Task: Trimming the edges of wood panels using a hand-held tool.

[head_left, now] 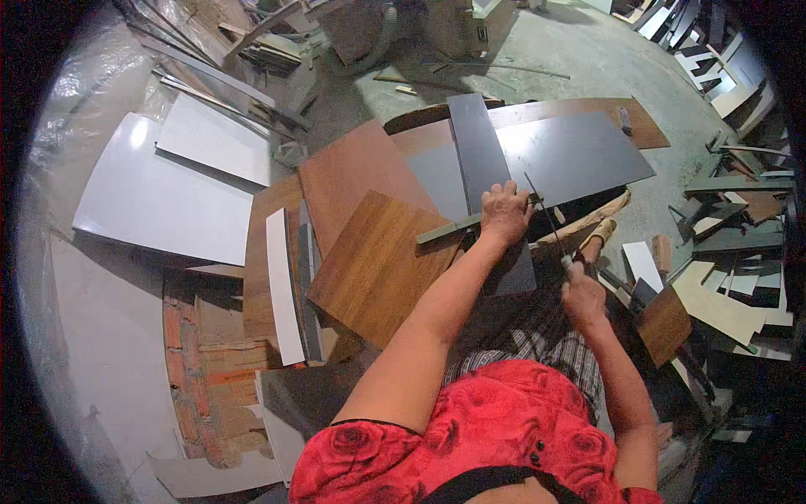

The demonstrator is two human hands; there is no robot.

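While your left hand (504, 217) lies knuckles-up over a narrow wood strip (445, 230), your right hand (583, 296) is closed around the handle of a thin-bladed tool (547, 213). You have the left fingers bent over the strip, but whether they grip it or only press down, I cannot tell. The tool stands out beyond your right fist, its long axis running away from you and leaning left, its tip over the shiny grey panel (579, 151). Its blade passes by the strip's right end; whether the two touch is unclear. The strip lies across the long dark board (477, 151), slanting from lower left, near the brown wood-grain board (378, 269), up to the right under your hand. That dark board points away from you, its far end tipped a little left, so strip and board cross. A plain reddish-brown board (361, 172) lies just beyond the wood-grain one, and a long white strip (285, 286) lies further left, its long axis nearly in line with your view. On the box (495, 23) at the top edge, a small dark mark is too small to read.
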